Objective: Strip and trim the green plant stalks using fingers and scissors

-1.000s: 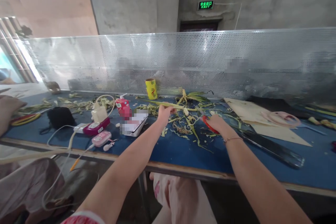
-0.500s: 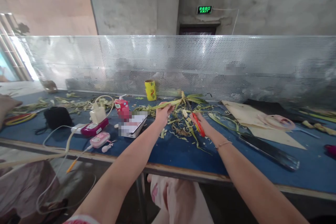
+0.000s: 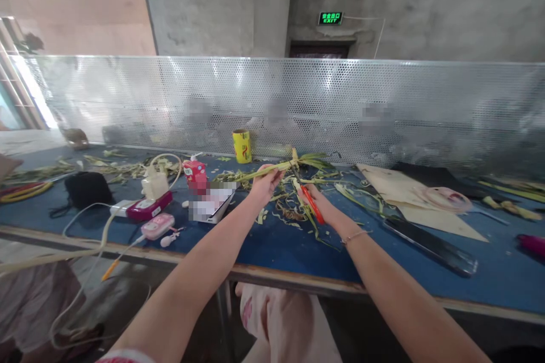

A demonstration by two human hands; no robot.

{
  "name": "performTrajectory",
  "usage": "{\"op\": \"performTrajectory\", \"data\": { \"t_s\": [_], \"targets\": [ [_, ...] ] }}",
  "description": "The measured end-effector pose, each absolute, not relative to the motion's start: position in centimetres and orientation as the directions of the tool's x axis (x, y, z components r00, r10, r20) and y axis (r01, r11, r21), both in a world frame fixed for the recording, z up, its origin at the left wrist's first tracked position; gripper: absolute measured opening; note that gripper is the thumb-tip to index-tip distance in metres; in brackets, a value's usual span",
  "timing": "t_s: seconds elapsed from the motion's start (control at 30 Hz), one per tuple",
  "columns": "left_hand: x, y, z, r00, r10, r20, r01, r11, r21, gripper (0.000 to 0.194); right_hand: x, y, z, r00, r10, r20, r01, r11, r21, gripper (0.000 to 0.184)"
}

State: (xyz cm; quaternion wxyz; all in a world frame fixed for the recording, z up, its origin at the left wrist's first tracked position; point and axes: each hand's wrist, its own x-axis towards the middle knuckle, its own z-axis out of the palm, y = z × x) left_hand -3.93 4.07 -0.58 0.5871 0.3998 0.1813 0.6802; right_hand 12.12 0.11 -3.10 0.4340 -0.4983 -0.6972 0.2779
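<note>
The only view, a wide one, looks from the wearer's head, facing forward and somewhat down over the worktop (image 3: pixel 272 255) toward a perforated metal screen (image 3: pixel 272 82). The forearms (image 3: pixel 208 266) run large from the lower edge; the left hand (image 3: pixel 264 183) and right hand (image 3: pixel 327 207) appear smaller, farther off, near mid-frame.

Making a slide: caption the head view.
Left hand holds a plant stalk, right hand red-handled scissors, over a blue tabletop.

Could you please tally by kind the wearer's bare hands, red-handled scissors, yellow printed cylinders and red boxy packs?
Bare left hand and bare right hand: 2
Red-handled scissors: 1
Yellow printed cylinder: 1
Red boxy pack: 1
Total: 5
</note>
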Motion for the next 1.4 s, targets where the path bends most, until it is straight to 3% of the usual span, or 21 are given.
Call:
{"op": "performTrajectory", "data": {
  "t_s": [0.2,0.57,0.87,1.1,1.4],
  "targets": [
    [-3.7,3.8,-0.7,0.087,0.946,0.314,-0.666,-0.179,0.724,0.020,12.2,0.3,-3.3,-0.123,0.928,0.351,0.452,0.367,-0.813,0.047],
    [-3.7,3.5,-0.3,0.053,0.953,0.300,-0.673,-0.188,0.715,0.016,12.3,0.0,-3.3,-0.132,0.913,0.387,0.368,0.407,-0.836,0.050],
    [-3.7,3.2,-0.1,0.086,0.953,0.291,-0.644,-0.170,0.746,0.019,12.2,0.0,-3.4,-0.137,0.912,0.386,0.369,0.409,-0.835,0.050],
    [-3.5,3.3,-0.2,0.059,0.964,0.259,-0.668,-0.155,0.728,0.017,12.0,0.8,-3.8,-0.095,0.912,0.399,0.503,0.390,-0.771,0.046],
    [-3.4,3.2,-0.1,0.047,0.971,0.234,-0.693,-0.137,0.707,0.021,12.3,1.5,-4.7,-0.083,0.888,0.452,0.434,0.440,-0.786,0.045]
  ]
}}
